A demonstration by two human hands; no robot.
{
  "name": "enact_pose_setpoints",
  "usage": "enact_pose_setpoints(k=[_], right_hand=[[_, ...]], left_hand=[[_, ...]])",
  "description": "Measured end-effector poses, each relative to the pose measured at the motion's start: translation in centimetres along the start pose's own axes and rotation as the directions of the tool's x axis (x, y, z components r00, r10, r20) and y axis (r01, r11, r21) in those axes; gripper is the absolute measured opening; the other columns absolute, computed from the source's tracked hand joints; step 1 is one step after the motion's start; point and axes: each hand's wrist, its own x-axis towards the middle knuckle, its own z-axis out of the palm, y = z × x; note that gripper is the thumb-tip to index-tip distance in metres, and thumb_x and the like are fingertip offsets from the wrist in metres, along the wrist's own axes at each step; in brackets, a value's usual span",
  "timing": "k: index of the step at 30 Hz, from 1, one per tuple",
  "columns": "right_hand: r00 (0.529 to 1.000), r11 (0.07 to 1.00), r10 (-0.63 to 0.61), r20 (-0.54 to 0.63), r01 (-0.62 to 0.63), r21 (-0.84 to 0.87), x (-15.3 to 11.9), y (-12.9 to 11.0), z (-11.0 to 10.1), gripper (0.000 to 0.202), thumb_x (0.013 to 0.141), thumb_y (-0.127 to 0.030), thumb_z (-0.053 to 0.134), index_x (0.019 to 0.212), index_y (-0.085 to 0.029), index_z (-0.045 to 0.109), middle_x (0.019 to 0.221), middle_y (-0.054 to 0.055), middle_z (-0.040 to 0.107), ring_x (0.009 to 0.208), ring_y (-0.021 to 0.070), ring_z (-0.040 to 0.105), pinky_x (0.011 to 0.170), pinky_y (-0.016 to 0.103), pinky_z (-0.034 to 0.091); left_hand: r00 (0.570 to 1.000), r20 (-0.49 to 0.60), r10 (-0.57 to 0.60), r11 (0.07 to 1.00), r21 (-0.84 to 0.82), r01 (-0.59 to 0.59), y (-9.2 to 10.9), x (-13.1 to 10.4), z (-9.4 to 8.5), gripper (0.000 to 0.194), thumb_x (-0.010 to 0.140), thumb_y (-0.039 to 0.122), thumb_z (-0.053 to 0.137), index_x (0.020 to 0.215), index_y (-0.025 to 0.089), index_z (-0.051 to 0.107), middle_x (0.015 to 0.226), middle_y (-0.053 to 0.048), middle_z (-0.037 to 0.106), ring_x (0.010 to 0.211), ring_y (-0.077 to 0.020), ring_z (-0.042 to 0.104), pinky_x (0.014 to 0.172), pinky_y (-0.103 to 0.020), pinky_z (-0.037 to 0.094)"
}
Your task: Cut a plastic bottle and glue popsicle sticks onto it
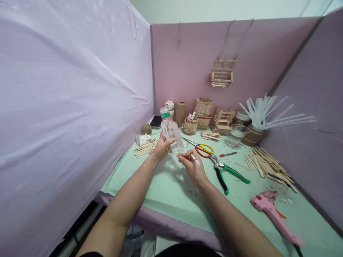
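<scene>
My left hand [161, 147] is wrapped around a clear plastic bottle [171, 130] with a green and red label band near its neck. The bottle is tilted above the table, its neck pointing up and away from me. A white pen [195, 159] with a red band pokes out of my closed right hand [194, 167]. The right fingertips are pinched together at the lower end of the bottle; whether they touch it is hard to tell. Just right of the bottle lie scissors [205, 149] with yellow and red handles, and green-handled cutters [227, 171].
A pink glue gun [278, 217] rests at the front right. Wooden sticks [268, 166] are piled at the right, near a clear cup [237, 135] and a pot of glue sticks [254, 135]. A red pen [228, 154] lies mid-table. Small craft containers [190, 125] line the back.
</scene>
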Motion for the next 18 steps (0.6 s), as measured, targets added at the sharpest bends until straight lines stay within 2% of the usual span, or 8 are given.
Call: enact_pose_setpoints(k=[8, 15, 18], right_hand=[[1.0, 1.0, 0.005, 0.007, -0.005, -0.011, -0.16, -0.2, 0.13, 0.039, 0.069, -0.028, 0.082, 0.079, -0.025, 0.044, 0.08, -0.003, 0.073, 0.075, 0.0153, 0.062, 0.078, 0.032, 0.044], [0.999, 0.999, 0.033, -0.002, -0.033, -0.002, -0.15, 0.23, -0.04, 0.037, 0.069, -0.03, 0.082, 0.08, -0.026, 0.046, 0.09, 0.001, 0.077, 0.096, 0.0206, 0.067, 0.086, 0.034, 0.044], [0.996, 0.997, 0.079, -0.048, -0.078, 0.025, -0.13, 0.09, -0.03, 0.04, 0.065, -0.033, 0.083, 0.078, -0.026, 0.046, 0.092, 0.002, 0.078, 0.091, 0.0211, 0.067, 0.085, 0.036, 0.045]], left_hand=[[1.0, 0.021, 0.019, 0.999, 0.028, -0.02, -0.02, 0.17, -0.02, 0.073, 0.057, 0.027, 0.084, 0.122, 0.025, 0.05, 0.097, 0.0, 0.066, 0.089, -0.0174, 0.063, 0.084, -0.035, 0.049], [0.997, 0.028, 0.066, 0.996, 0.05, -0.067, 0.18, 0.31, -0.62, 0.083, 0.057, 0.028, 0.083, 0.131, 0.027, 0.047, 0.102, -0.001, 0.066, 0.092, -0.0192, 0.062, 0.083, -0.035, 0.049], [0.993, 0.033, 0.109, 0.99, 0.087, -0.112, 0.08, 0.52, -0.99, 0.083, 0.057, 0.027, 0.083, 0.132, 0.028, 0.047, 0.105, -0.002, 0.066, 0.095, -0.0193, 0.062, 0.086, -0.035, 0.048]])
